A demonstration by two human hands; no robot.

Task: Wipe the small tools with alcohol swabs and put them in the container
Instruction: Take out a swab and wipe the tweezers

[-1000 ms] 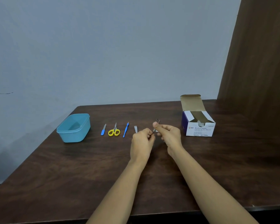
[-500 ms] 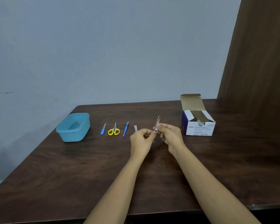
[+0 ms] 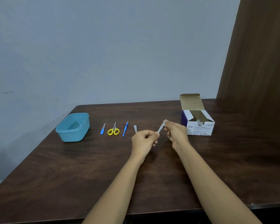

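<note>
A slim metal tool, probably tweezers [image 3: 161, 127], is held slanted above the table between both hands. My left hand [image 3: 144, 140] pinches its lower end. My right hand [image 3: 174, 132] pinches near its upper tip; any swab there is hidden by the fingers. On the table to the left lie a nail clipper [image 3: 135, 128], a thin blue tool [image 3: 125, 128], yellow-handled scissors [image 3: 113, 130] and a blue-handled file [image 3: 103, 129]. The light-blue container [image 3: 64, 132] stands open at the far left.
An open white box of alcohol swabs [image 3: 200, 129] stands just right of my right hand. A brown wooden panel [image 3: 257, 70] rises at the table's right back corner. The dark wooden table [image 3: 71, 167] ends at a front edge near me.
The tool has tilted from nearly upright to a slant. My right hand slid up toward its upper tip and the two hands moved slightly apart.
</note>
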